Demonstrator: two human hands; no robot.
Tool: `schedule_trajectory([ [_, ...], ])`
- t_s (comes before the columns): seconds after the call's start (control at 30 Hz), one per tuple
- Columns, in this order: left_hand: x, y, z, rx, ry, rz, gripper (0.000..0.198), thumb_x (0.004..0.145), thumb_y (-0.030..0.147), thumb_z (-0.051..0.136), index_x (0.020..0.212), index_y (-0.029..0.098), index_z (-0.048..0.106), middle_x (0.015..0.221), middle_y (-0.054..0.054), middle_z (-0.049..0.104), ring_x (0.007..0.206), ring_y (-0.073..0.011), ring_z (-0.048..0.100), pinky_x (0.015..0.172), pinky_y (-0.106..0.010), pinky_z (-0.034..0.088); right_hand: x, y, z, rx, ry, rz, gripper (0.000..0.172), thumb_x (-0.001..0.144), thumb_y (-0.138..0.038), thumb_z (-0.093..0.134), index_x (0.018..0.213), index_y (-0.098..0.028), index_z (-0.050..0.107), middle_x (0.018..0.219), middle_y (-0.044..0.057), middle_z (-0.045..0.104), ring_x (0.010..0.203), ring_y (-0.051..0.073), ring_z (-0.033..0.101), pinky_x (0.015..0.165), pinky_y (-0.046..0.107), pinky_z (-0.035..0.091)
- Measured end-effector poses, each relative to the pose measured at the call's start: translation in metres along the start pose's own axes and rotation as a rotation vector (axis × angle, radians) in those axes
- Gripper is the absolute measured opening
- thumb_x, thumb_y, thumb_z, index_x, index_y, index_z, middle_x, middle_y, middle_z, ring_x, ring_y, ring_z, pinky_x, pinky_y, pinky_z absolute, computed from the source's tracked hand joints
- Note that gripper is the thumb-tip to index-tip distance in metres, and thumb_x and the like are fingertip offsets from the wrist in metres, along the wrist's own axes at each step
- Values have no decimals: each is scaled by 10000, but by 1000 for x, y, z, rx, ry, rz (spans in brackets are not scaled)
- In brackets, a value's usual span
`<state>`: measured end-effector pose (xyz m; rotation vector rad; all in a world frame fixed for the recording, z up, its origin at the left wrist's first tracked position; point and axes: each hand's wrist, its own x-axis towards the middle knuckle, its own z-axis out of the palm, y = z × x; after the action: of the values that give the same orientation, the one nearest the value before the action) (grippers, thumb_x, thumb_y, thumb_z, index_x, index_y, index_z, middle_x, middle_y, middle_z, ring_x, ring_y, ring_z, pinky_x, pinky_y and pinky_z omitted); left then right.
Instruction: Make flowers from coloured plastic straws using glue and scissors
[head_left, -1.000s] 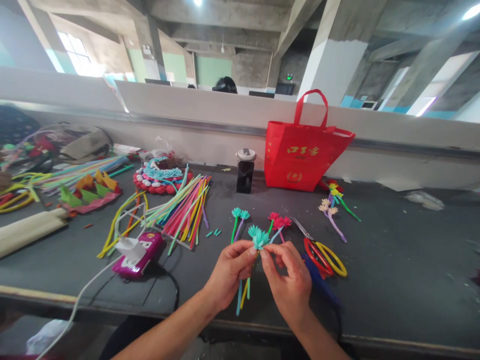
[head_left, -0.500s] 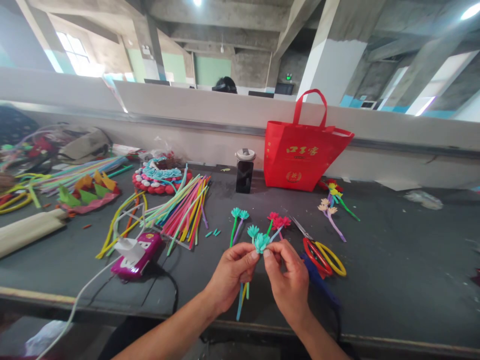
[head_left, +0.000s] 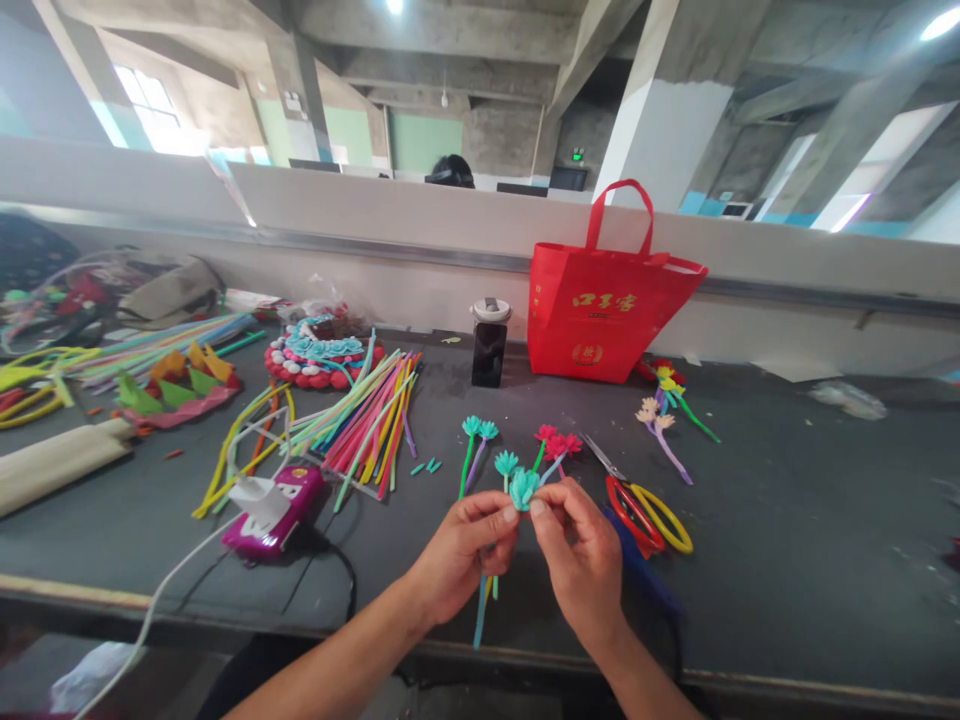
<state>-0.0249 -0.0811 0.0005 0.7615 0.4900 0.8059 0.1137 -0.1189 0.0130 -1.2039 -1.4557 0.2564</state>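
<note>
A turquoise pipe-cleaner flower (head_left: 524, 488) is pinched between the thumbs and fingertips of both hands. My left hand (head_left: 466, 548) grips its left side, fingers curled. On the flower's right side, my right hand (head_left: 576, 548) is closed in a similar pinch. Below my left hand a blue stem (head_left: 480, 612) shows beside yellow and green ones; what they join to is hidden. Just beyond the hands lie another turquoise flower (head_left: 506, 463) and red flowers (head_left: 559, 442). Two more turquoise flowers (head_left: 478, 428) on green and purple stems lie farther left.
Scissors (head_left: 646, 505) with red and yellow handles lie right of my hand, by a dark blue object (head_left: 645, 575). Loose pipe cleaners (head_left: 375, 420) and a purple power strip (head_left: 277, 510) are left. A red bag (head_left: 607, 310) and a phone (head_left: 489, 353) against a cup stand behind.
Both hands and the turquoise flower have shifted very slightly down and to the right. The flower has turned a little between the fingertips, and the grip is kept.
</note>
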Motion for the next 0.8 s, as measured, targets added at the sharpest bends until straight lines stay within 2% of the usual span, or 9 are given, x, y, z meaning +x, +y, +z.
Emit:
schedule_trajectory([
  [0.1,0,2,-1,31,-49,-20,277,814,369,726,707,137,620,528,22,518,414,-60,390,427,-213,258,0,1,1,15,-9,41,174,931,-254,554,772,-207,607,681,-36,568,602,114,517,572,232,421],
  [0.17,0,2,-1,43,-22,-5,270,807,366,734,707,141,623,537,16,547,400,-68,425,416,-213,294,0,2,2,-1,7,41,149,930,-261,567,802,-209,621,700,-30,576,625,121,531,595,240,440],
  [0.3,1,2,0,44,55,36,274,770,365,770,698,145,623,552,16,571,404,-77,468,405,-203,335,-2,2,3,-83,85,-59,51,908,-239,607,934,-216,644,721,-29,540,653,134,535,640,264,467],
  [0.47,1,1,0,43,62,42,260,773,360,768,710,139,645,546,13,577,418,-80,486,418,-201,352,-5,2,4,-112,63,-156,98,893,-189,633,985,-220,641,737,-29,541,672,133,541,678,269,480],
  [0.63,-1,0,1,71,54,41,271,775,367,770,702,139,643,541,13,574,432,-70,455,434,-204,312,-5,2,5,-78,35,-137,55,917,-176,598,906,-216,635,773,-10,592,696,136,558,663,260,471],
  [0.8,0,-1,1,144,71,73,310,766,387,778,661,134,634,530,19,553,453,-57,407,463,-212,275,-2,1,4,-78,32,-97,124,930,-207,556,811,-216,589,723,-19,553,658,137,534,628,259,452],
])
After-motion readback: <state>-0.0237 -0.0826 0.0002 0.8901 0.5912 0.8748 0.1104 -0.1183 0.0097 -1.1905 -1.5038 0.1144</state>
